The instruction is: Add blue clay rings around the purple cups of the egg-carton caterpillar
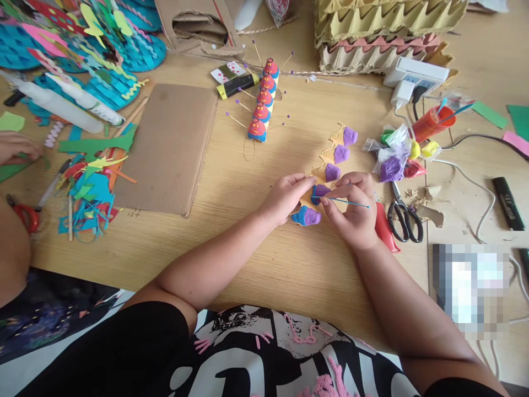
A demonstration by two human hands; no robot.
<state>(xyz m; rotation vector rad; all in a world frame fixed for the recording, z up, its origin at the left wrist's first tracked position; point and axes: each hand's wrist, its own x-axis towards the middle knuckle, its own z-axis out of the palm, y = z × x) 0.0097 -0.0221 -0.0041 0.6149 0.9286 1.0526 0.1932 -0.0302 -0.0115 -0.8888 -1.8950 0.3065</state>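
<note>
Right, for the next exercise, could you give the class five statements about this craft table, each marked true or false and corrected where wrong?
1. The right hand holds a thin blue stick. True.
2. The left hand holds a red cup. False: it holds the purple-bumped strip.
3. The cardboard sheet lies left of the red-faced figure. True.
4. The figure's sticks have green tips. False: purple.
5. Black-handled scissors lie on the table. True.
</note>
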